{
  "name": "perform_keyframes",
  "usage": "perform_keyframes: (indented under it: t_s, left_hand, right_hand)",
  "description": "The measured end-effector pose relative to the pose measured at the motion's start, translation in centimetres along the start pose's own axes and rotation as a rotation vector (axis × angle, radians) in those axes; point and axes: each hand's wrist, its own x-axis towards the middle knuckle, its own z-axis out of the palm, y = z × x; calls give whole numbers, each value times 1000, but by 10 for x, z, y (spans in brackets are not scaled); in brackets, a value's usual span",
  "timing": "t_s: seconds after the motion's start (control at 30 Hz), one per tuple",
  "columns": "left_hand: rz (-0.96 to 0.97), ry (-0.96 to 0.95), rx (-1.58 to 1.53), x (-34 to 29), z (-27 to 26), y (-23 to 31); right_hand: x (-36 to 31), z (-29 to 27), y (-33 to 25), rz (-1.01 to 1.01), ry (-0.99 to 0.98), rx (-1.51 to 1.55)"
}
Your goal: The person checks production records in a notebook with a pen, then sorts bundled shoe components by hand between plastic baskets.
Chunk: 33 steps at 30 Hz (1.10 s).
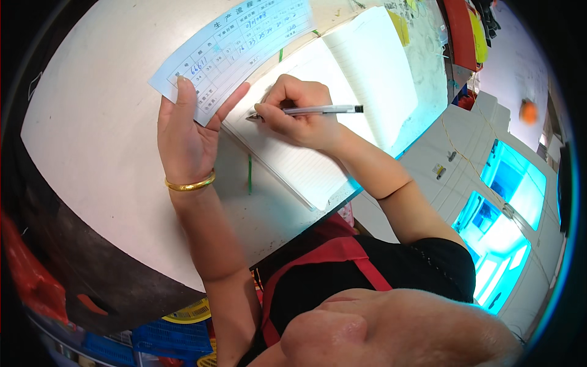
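Note:
My left hand [191,131] holds a light blue printed form [241,52] by its lower corner, the thumb over the top face and the fingers behind. Handwritten entries fill parts of its grid. A gold bangle [191,183] circles my left wrist. In my right hand [299,116] is a clear-barrelled pen [324,111] with a black end, its tip close to the left page of an open notebook [293,159]. I cannot tell whether the tip touches the paper. The notebook's ruled pages lie flat, and my right hand rests over the left one.
The pale table [98,122] carries the notebook near its right edge. Green strips [249,174] lie beside the notebook. Blue plastic baskets [171,339] and a yellow one [188,312] stand below at the lower left, near a red plastic bag [33,275]. Bright windows [501,244] are at the right.

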Motion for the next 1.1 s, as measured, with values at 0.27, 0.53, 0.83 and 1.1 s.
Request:
perform_keyframes:
  t_s: [0.27,0.53,0.83,1.1]
  left_hand:
    - [-32,-53,25,-1,2,-3]
    - [-46,-58,17,-1,0,-3]
    - [-56,-65,-19,-2,0,-2]
    - [-70,-67,-41,-3,-1,-2]
  right_hand:
    - [-2,4,5,-112,30,-136]
    - [-3,2,4,-137,-25,-199]
    - [0,9,7,-240,63,-255]
    - [-2,7,4,-215,90,-231]
